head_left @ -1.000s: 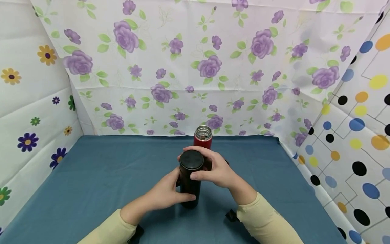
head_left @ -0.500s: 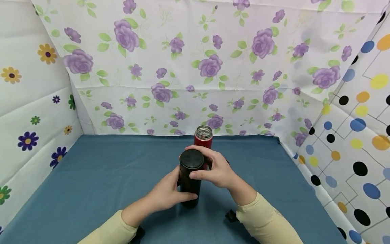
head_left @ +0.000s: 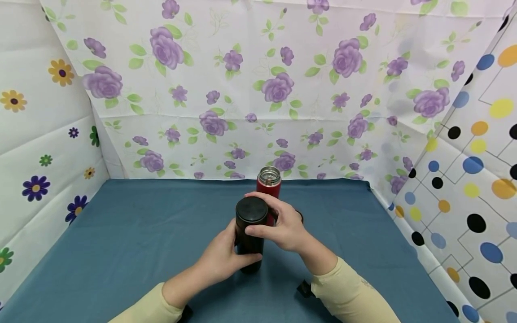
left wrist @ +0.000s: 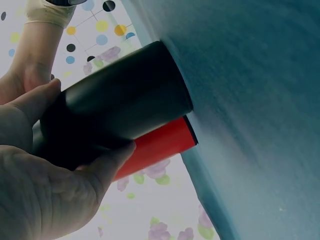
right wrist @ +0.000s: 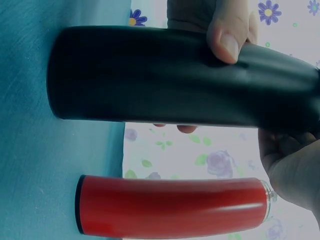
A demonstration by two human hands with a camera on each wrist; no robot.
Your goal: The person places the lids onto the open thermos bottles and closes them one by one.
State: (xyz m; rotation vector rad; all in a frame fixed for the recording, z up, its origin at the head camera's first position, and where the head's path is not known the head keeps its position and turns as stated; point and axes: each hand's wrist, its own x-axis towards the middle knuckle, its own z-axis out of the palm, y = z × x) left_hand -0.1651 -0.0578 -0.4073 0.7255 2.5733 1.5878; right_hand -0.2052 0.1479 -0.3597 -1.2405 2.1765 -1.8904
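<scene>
A black thermos (head_left: 250,240) with a flat round lid (head_left: 252,209) stands near the middle of the blue cloth. My left hand (head_left: 220,258) grips its body, with the thumb across the near side and fingers around the far left. My right hand (head_left: 280,222) holds the top around the lid, thumb in front and fingers behind. Just behind stands a red thermos (head_left: 268,185), its steel mouth uncovered. In the right wrist view the black thermos (right wrist: 140,75) and red thermos (right wrist: 175,207) are apart, both bases at the cloth.
Blue cloth (head_left: 161,224) covers the table. A dark rounded object (head_left: 300,216) shows partly behind my right hand; its kind is hidden. Flowered sheets (head_left: 242,89) hang at the back and left, a dotted sheet (head_left: 464,179) at the right. Black straps (head_left: 304,288) sit by the sleeves.
My right hand has turned slightly leftward at the lid, and its thumb sits further left. The black thermos has shifted slightly left. More of the dark object behind my right hand shows.
</scene>
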